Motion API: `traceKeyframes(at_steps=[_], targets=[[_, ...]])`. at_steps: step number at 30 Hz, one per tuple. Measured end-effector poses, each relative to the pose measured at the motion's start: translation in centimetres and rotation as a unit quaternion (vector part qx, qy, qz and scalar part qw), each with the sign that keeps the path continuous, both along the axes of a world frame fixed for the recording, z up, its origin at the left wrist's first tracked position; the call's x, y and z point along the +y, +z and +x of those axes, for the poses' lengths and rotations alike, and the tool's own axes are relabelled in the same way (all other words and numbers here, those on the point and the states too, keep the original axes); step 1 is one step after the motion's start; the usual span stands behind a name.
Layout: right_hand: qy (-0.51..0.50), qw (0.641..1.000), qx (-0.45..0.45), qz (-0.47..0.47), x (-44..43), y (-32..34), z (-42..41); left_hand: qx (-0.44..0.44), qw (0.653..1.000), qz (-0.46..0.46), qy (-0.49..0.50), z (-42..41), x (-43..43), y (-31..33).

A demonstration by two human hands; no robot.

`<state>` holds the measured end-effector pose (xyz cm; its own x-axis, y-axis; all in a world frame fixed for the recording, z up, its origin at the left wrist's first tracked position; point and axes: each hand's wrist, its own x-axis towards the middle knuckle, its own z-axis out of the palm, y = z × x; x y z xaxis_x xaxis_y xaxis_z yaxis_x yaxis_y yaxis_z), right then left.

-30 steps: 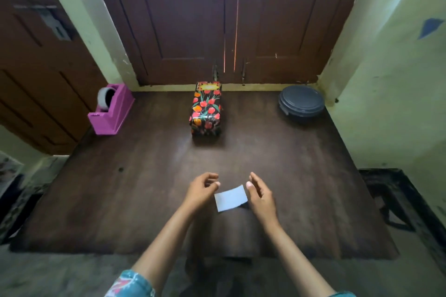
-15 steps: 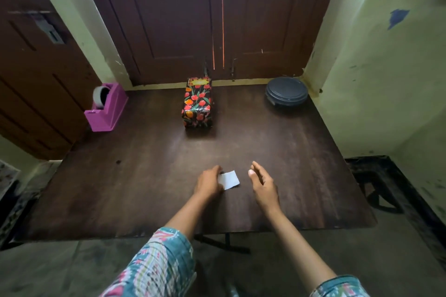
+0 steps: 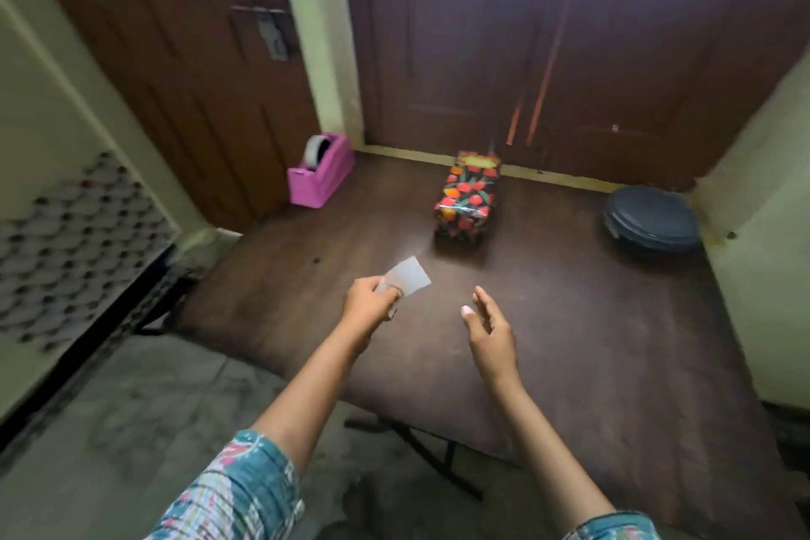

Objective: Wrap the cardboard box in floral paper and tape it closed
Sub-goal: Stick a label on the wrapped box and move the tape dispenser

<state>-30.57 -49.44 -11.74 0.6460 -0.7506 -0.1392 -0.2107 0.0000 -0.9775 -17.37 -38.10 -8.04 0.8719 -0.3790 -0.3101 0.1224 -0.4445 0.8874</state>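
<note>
The box (image 3: 467,196), covered in black paper with red and orange flowers, lies on the dark brown table (image 3: 570,320) near its far edge. A pink tape dispenser (image 3: 319,172) with a white roll stands at the far left corner. My left hand (image 3: 370,302) pinches a small white slip of paper (image 3: 407,276) and holds it above the table, well short of the box. My right hand (image 3: 488,327) hovers beside it with relaxed fingers, holding nothing.
A round dark grey lid (image 3: 651,218) lies at the table's far right, by the yellow wall. Dark wooden doors close off the back. A patterned grille and a grey floor lie to the left of the table.
My left hand has picked the white slip up off the table and lifted it. The right hand has drawn away from it. The view has swung to the left.
</note>
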Motion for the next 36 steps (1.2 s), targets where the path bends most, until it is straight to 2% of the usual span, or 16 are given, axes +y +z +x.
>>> traceKeyframes(at_steps=[10,14,20,28,36], targets=[[0.142,0.989,-0.018,-0.026,7.9,1.4,10.9,-0.068,0.990,-0.018,0.119,8.8,10.9,1.6],[0.169,0.985,-0.022,-0.039,11.2,1.7,15.3,-0.048,0.986,-0.038,0.156,12.0,14.4,1.5],[0.209,0.977,-0.029,-0.040,20.5,2.1,24.6,-0.044,0.975,-0.029,0.215,19.4,24.9,0.9],[0.240,0.970,-0.029,-0.013,28.6,2.3,33.0,-0.001,0.974,-0.035,0.224,27.4,33.6,0.6],[0.224,0.974,0.002,-0.030,31.2,0.0,41.5,0.015,0.980,0.004,0.198,37.1,36.2,-1.5]])
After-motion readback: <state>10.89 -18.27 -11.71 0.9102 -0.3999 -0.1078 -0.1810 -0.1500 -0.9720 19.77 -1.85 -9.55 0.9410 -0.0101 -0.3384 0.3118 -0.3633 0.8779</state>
